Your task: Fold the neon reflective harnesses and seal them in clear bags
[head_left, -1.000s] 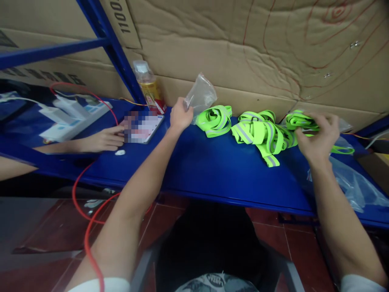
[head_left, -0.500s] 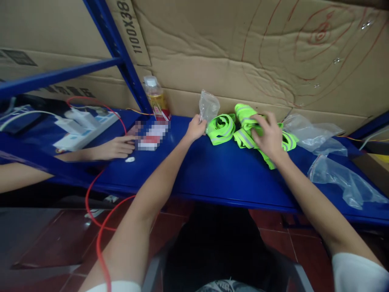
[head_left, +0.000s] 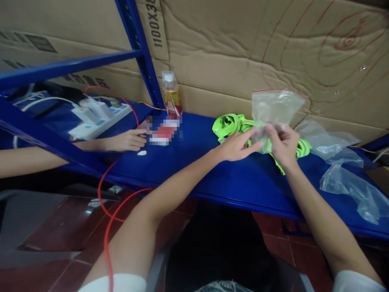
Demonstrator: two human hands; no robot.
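A clear zip bag point(head_left: 275, 106) with a red line along its top edge stands up between my two hands, above the blue table. My left hand point(head_left: 238, 145) grips its lower left side, thumb and fingers closing on the plastic. My right hand point(head_left: 284, 144) pinches the bag's lower right part. Behind and below the hands lie fluorescent green reflective straps point(head_left: 227, 126) with grey stripes, coiled loosely. The hands and bag cover part of these straps.
Clear plastic bags point(head_left: 354, 186) lie at the right. A drink bottle point(head_left: 172, 95) stands by the blue shelf post point(head_left: 141, 52). Another person's hand point(head_left: 132, 140) rests at the left, near a power strip point(head_left: 101, 121). A red cable point(head_left: 106, 239) hangs over the front edge.
My left hand has carried the clear bag rightward to my right hand. My right hand has let go of the green straps and now pinches the bag. The camera view has shifted left.
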